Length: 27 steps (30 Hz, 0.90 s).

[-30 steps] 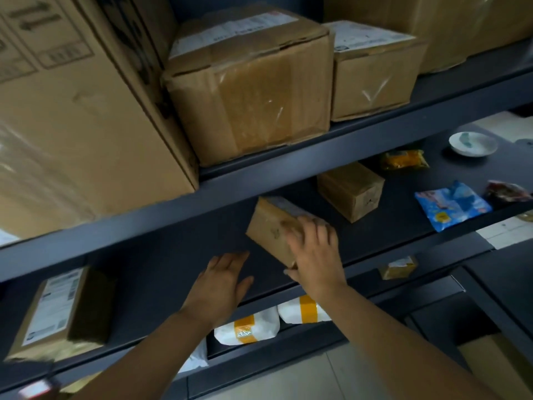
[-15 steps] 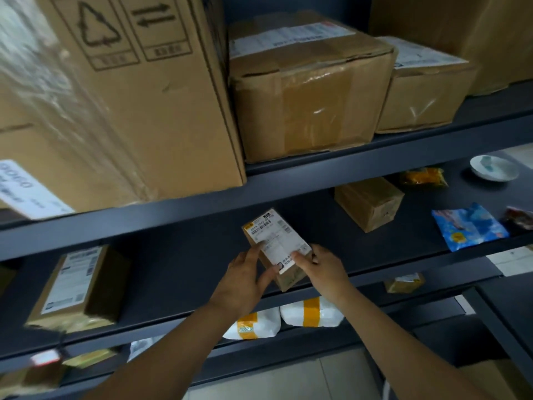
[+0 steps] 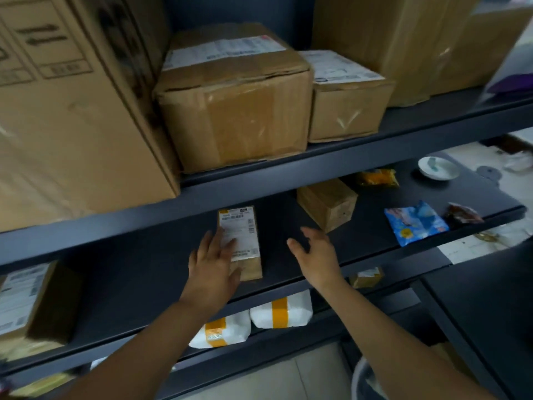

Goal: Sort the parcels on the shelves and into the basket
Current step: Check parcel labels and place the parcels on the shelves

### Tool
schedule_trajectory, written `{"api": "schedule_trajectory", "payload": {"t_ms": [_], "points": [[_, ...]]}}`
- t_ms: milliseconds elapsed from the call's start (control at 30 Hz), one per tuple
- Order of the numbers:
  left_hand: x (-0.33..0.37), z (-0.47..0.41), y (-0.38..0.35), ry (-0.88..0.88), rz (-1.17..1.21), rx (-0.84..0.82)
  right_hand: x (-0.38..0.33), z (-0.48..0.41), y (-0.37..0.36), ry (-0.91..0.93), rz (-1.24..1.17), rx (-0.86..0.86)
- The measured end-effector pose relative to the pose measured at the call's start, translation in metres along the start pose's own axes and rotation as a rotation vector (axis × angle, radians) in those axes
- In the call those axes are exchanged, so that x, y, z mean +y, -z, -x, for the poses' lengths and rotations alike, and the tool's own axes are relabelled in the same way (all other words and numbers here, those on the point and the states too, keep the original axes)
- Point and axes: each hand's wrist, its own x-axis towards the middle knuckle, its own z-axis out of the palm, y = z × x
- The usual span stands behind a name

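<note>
A small brown parcel (image 3: 245,235) with a white label facing up lies flat on the dark middle shelf (image 3: 129,272). My left hand (image 3: 213,267) rests on its left side, fingers spread over the label. My right hand (image 3: 317,252) hovers open just to the right of the parcel, apart from it and holding nothing. Another small brown box (image 3: 327,203) stands further back on the same shelf.
Large cardboard boxes (image 3: 233,99) fill the upper shelf. A labelled box (image 3: 31,304) sits at the left of the middle shelf; a blue packet (image 3: 415,222), an orange packet (image 3: 377,177) and a white dish (image 3: 438,168) lie at its right. Two white parcels with orange tape (image 3: 281,313) lie on the lower shelf.
The small parcel, held up in both hands, now lies flat on the middle shelf, label up. My right hand has let go and moved right; my left hand stays on it.
</note>
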Motion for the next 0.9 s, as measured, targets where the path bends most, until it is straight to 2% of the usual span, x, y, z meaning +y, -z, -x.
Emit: {"api": "schedule_trajectory", "payload": {"t_ms": [100,167,500,567,667,767,833,900], "points": [[0.012,-0.004,-0.005,-0.217,-0.146,0.094,0.014,-0.017,0.035,-0.021,0.031,0.251],[0.021,-0.008,-0.01,-0.265,-0.169,0.13,0.023,-0.031,0.053,-0.078,0.054,0.316],[0.033,-0.031,-0.028,-0.227,-0.066,0.219,0.042,-0.101,0.062,-0.159,-0.041,0.151],[0.029,-0.033,-0.027,-0.222,-0.022,0.216,0.044,-0.107,0.057,-0.143,0.0,0.177],[0.026,-0.033,-0.023,-0.21,0.0,0.19,0.045,-0.094,0.047,-0.021,0.114,0.32],[0.027,-0.032,-0.022,-0.199,-0.012,0.164,0.051,-0.061,0.032,0.264,0.388,0.365],[0.027,-0.031,-0.022,-0.193,-0.005,0.169,0.057,-0.039,0.021,0.449,0.533,0.284],[0.027,-0.029,-0.021,-0.18,-0.012,0.157,0.06,-0.023,0.014,0.558,0.544,0.16]]}}
